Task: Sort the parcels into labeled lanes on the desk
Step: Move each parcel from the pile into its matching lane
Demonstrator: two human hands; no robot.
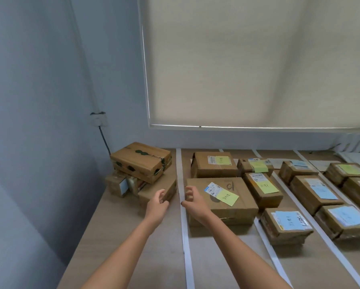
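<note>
Nearest the camera, two bare forearms reach forward over the desk (133, 236); left hand (157, 202) and right hand (192, 198) both empty, fingers loosely curled and spread, gripping nothing, a white tape strip (184, 226) running between them. Just beyond the left hand, a low cardboard parcel (166, 191), fingertips close to it; contact cannot be told. Beside the right hand, a large box with a yellow note (227, 197), the hand against its near-left corner. Behind the left hand, a pile of unsorted parcels topped by a taped box (140, 161). Right of the right hand, further lanes hold boxes with yellow notes (265, 187) and blue notes (287, 221). Farthest back, a lowered window blind (247, 63)
</note>
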